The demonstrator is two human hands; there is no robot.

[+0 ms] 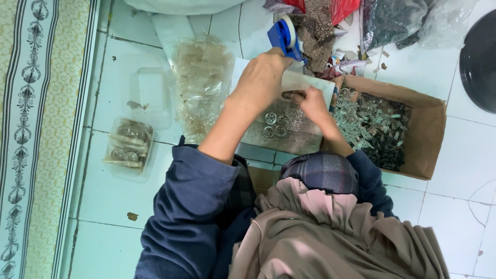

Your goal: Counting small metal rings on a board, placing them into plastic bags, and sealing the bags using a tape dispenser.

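My left hand (261,77) grips the edge of a pale flat packet (310,81) held over a grey board (289,135). Just to its right, my right hand (312,102) pinches a small dark round piece (289,95) at the packet's lower edge. On the board below both hands lie three round metal pieces (275,124). Both of my forearms are bare, with dark blue sleeves pushed up.
An open cardboard box (429,139) of several small grey-green pieces sits at the right. A heap of clear plastic bags (201,77), a clear tub (129,147) of filled bags and its lid (150,93) lie left. A blue tape dispenser (284,36) is behind; a patterned mat (31,129) lies far left.
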